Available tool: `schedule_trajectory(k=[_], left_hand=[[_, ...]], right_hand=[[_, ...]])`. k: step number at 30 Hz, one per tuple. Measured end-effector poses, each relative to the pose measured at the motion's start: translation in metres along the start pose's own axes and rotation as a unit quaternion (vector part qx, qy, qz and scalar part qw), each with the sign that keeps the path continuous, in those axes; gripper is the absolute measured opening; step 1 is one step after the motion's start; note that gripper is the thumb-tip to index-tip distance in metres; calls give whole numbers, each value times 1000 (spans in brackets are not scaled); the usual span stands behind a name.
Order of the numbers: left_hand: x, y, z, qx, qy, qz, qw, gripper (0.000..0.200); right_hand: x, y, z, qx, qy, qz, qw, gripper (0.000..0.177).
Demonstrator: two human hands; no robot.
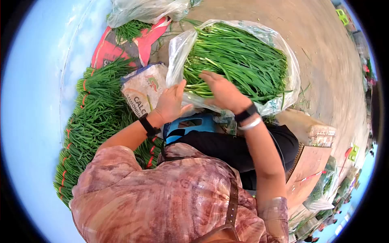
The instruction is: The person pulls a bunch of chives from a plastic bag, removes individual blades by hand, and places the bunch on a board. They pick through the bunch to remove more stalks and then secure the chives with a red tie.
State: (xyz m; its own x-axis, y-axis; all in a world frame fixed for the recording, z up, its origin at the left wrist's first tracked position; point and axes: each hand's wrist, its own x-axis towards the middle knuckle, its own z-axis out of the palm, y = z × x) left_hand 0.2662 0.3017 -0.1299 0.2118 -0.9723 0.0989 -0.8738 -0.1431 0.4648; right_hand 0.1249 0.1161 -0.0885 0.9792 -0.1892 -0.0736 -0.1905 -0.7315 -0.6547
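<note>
A clear plastic bag (pixel 292 65) lies spread wide, filled with long green chives (pixel 243 56) whose pale ends point left. My left hand (pixel 172 102) is at the bag's near left edge, fingers stretched out and thumb apart. Over the near side of the chives reaches my right hand (pixel 223 92), its fingers extended and held together, the palm turned toward the left hand. Neither hand grips anything. Between the hands, part of the bag's near rim shows.
Bundles of chives tied with red bands (pixel 95 107) are stacked at left. Beside them stands a printed sack (pixel 144 87); a pink-red sack (pixel 109 50) with more greens lies farther back. A blue plastic stool (pixel 188 123) is near my legs, and a cardboard box (pixel 310 170) stands right.
</note>
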Motion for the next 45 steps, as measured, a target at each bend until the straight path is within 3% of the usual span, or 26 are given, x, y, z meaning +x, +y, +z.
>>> schedule_trajectory(k=[4,9,13,14,20,24,30,36,39,40,43,45], left_hand=[[-18,-12,4,-24,-27,72,997,54],[-31,-28,18,-93,-46,104,989,54],[-48,-33,23,-167,-42,94,980,48],[-53,-36,29,-166,-41,100,980,48],[-65,-58,50,-134,-51,130,981,43],[-69,-62,55,-132,-51,122,982,41],[-74,-63,60,-170,-46,112,978,46],[-72,-62,68,-226,-29,63,972,49],[-60,-51,53,-239,-36,7,970,48],[-58,-48,49,-245,-42,-21,968,47],[-50,-50,53,-219,-38,-3,975,45],[-43,-38,42,-179,-46,-22,983,48]], right_hand=[[33,11,51,-4,-75,-1,997,77],[30,7,69,-101,-68,8,993,78],[22,-9,84,-224,-83,31,971,66],[20,-4,90,-224,-81,34,971,55],[15,-9,129,-288,-12,119,950,29],[9,-10,137,-299,65,90,948,21],[-12,-12,126,-228,47,60,971,16],[-18,-13,128,-242,112,8,964,13],[-16,0,103,-78,55,87,992,20],[-15,4,91,-24,117,71,990,27],[-21,7,48,189,199,157,949,12],[-24,9,23,277,182,182,926,11]])
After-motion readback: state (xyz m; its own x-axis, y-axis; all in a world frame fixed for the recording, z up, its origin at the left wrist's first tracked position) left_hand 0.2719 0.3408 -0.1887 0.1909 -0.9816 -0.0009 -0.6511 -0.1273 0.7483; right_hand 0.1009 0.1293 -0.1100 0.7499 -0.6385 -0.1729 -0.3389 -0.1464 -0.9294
